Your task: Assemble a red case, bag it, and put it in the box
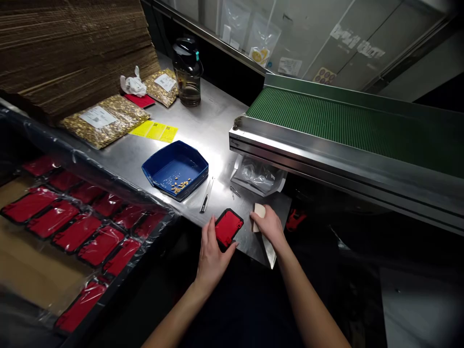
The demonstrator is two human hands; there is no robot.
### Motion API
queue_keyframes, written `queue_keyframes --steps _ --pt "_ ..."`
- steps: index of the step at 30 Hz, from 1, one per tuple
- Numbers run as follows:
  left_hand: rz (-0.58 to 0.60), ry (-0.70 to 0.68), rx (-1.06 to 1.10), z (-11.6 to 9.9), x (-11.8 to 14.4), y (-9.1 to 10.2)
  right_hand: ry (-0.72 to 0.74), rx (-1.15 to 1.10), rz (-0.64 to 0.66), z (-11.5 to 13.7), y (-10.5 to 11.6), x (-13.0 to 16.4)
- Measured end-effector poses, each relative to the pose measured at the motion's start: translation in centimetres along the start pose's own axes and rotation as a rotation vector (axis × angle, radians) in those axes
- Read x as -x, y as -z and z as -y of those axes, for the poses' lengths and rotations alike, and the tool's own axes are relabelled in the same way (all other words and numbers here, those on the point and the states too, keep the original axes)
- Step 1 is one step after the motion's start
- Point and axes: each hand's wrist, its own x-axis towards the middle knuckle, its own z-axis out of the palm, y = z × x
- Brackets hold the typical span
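Note:
My left hand (212, 253) grips a small red plate with a black rim (228, 227) at the near edge of the steel table (203, 125). My right hand (270, 226) is just right of it, fingers closed on a pale flat piece (258, 212) that also sticks out below the wrist. A blue tray (176, 169) with a few small brass bits in it sits a little beyond my left hand. A thin metal tool (206, 195) lies between the tray and the red plate.
A green conveyor belt (326, 121) with a steel frame runs along the right. Several red plates under clear film (83, 227) fill a box at left. Bags of brass parts (105, 120), yellow labels (155, 130), a dark bottle (187, 72), stacked cardboard (72, 48) and a clear bag (258, 175) stand farther back.

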Motion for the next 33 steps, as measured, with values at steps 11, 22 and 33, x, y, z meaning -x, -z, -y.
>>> queue_keyframes --steps 11,22,33 --pt "0.406 0.633 0.615 -3.1 -2.4 2.7 0.081 -0.387 0.461 -2.7 0.0 10.2" --pt "0.552 1.191 1.198 -4.0 5.1 4.7 0.207 0.026 0.543 -1.5 7.2 19.4" --pt "0.508 1.088 1.216 -3.7 8.3 4.2 0.802 0.67 0.521 -2.2 4.4 20.7"
